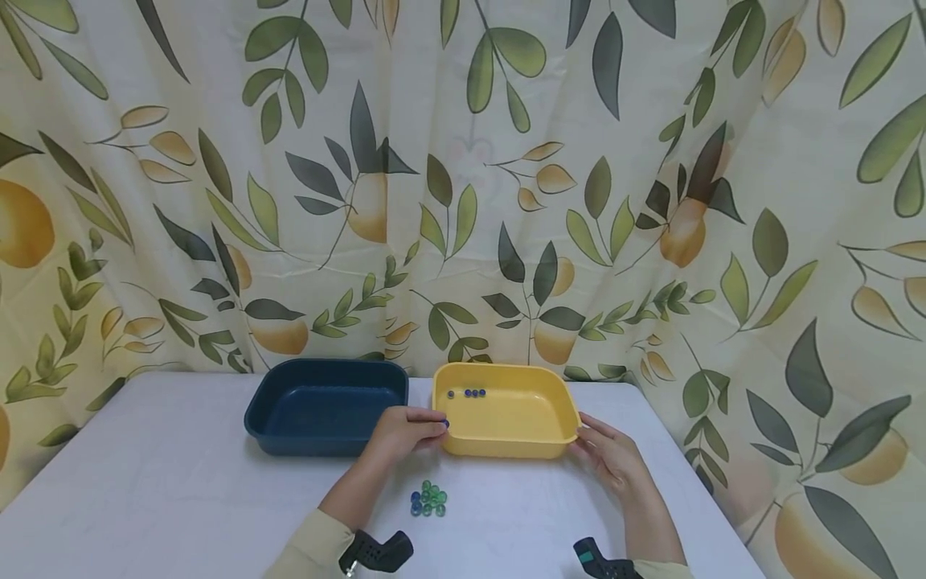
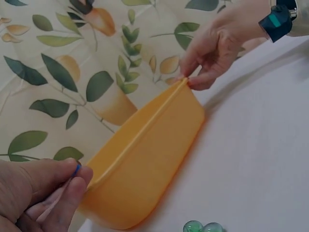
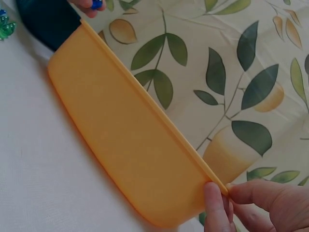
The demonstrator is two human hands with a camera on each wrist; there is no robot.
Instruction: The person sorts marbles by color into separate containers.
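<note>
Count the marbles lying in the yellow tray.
4: one marble toward the far left, three blue marbles in a row right of it. The near wall may hide others.

We see a pale, softly creased curtain (image 1: pixel 470 161) spanning the far side from left to right, printed with green and grey leaves and orange fruit. Nearer us, a white-topped table (image 1: pixel 159 482) lies in soft light.

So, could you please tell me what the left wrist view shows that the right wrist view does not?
Only the first shows the dark wrist device near the right grip. Only the second shows the dark blue tray. Both show the right grip, the left grip pinching a blue marble, the yellow tray, green marbles and the leaf-patterned curtain.
</note>
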